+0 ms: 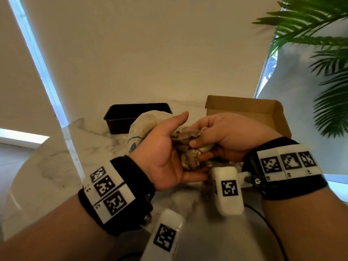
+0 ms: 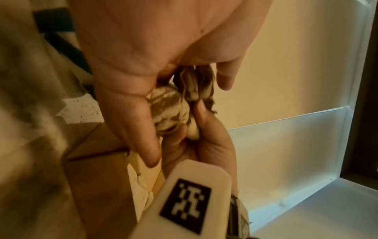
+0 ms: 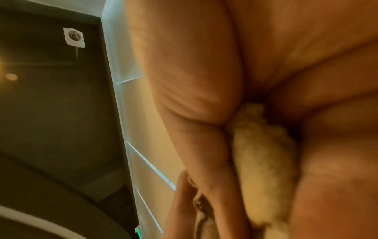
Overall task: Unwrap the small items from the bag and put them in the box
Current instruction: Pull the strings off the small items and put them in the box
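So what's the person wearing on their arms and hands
The hands are bare: left hand, right hand. No sleeves show. Each wrist carries a black band with white blocks printed with black square-pattern markers. A white boxy unit with one such marker sits under each wrist, and a thin dark cable trails from the right one.

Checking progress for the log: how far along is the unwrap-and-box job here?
Done: nothing confirmed; the cardboard box stands open, but its inside is hidden behind the hands. In hand: left hand and right hand both grip a crumpled paper bundle, a pale item peeking out. Left: finish unwrapping, box it, then check the bag for more.
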A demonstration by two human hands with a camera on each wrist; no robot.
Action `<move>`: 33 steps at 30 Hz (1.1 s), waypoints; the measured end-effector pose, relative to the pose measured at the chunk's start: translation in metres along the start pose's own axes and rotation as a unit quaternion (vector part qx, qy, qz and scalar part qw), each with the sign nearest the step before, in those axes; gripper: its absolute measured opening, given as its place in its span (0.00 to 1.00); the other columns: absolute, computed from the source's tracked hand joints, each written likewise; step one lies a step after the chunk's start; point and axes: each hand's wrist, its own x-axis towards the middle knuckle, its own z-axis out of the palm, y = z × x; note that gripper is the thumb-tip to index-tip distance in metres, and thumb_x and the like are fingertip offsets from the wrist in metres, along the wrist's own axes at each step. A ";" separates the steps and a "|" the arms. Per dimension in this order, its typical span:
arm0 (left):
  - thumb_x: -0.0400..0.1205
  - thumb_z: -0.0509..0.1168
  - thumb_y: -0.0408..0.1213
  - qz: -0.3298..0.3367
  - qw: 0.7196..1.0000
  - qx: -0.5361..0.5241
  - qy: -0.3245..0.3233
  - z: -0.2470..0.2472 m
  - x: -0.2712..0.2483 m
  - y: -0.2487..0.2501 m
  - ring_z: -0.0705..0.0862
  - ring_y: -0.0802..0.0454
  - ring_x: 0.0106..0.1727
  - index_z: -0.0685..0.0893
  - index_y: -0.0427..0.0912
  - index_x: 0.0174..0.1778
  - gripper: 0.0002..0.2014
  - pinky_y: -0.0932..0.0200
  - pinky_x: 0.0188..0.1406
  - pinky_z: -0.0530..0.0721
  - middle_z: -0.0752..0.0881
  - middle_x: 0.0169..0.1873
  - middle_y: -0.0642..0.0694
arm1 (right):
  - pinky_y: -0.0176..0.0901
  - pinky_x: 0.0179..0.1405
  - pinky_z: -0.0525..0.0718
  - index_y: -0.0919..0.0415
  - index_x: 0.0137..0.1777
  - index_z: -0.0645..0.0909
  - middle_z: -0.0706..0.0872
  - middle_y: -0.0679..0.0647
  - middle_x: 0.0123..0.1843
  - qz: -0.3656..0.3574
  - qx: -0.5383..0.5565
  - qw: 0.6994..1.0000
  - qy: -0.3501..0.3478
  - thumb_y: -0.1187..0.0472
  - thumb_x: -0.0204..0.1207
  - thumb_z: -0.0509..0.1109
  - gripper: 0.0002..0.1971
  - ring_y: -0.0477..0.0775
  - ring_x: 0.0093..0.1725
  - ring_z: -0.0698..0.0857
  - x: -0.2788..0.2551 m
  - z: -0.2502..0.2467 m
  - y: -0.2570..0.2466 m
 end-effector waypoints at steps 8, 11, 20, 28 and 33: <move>0.87 0.62 0.50 0.062 0.996 -0.022 0.056 0.003 0.001 0.001 0.88 0.47 0.36 0.90 0.45 0.52 0.16 0.52 0.34 0.92 0.91 0.40 0.42 | 0.42 0.36 0.88 0.64 0.57 0.88 0.90 0.64 0.49 -0.063 0.009 0.998 -0.016 0.72 0.63 0.78 0.20 0.58 0.44 0.90 0.007 0.007 0.003; 0.89 0.61 0.47 0.088 0.993 -0.038 0.062 0.001 0.000 0.005 0.88 0.46 0.36 0.91 0.43 0.50 0.16 0.51 0.37 0.92 0.91 0.41 0.42 | 0.41 0.34 0.89 0.59 0.60 0.87 0.91 0.63 0.51 -0.098 0.033 0.995 0.000 0.76 0.63 0.79 0.25 0.59 0.46 0.90 0.009 0.009 0.003; 0.90 0.59 0.39 0.140 0.983 -0.094 0.066 -0.003 -0.004 0.011 0.92 0.45 0.47 0.89 0.38 0.55 0.14 0.52 0.40 0.93 0.93 0.53 0.39 | 0.51 0.52 0.90 0.62 0.72 0.80 0.88 0.65 0.51 -0.177 0.110 0.978 -0.002 0.81 0.59 0.76 0.37 0.61 0.49 0.90 0.010 0.011 0.001; 0.88 0.62 0.35 0.196 0.966 -0.150 0.078 -0.008 -0.004 0.017 0.92 0.43 0.50 0.87 0.35 0.51 0.10 0.48 0.46 0.94 0.92 0.53 0.35 | 0.43 0.44 0.91 0.68 0.53 0.82 0.90 0.60 0.42 -0.199 0.164 0.965 0.056 0.76 0.59 0.71 0.20 0.57 0.45 0.91 0.013 0.012 -0.002; 0.88 0.63 0.36 0.197 0.967 -0.141 0.076 -0.013 -0.003 0.020 0.92 0.45 0.47 0.87 0.38 0.47 0.10 0.50 0.40 0.93 0.92 0.48 0.38 | 0.42 0.43 0.92 0.70 0.51 0.83 0.91 0.60 0.40 -0.196 0.180 0.961 0.079 0.75 0.61 0.70 0.16 0.55 0.42 0.92 0.013 0.012 -0.001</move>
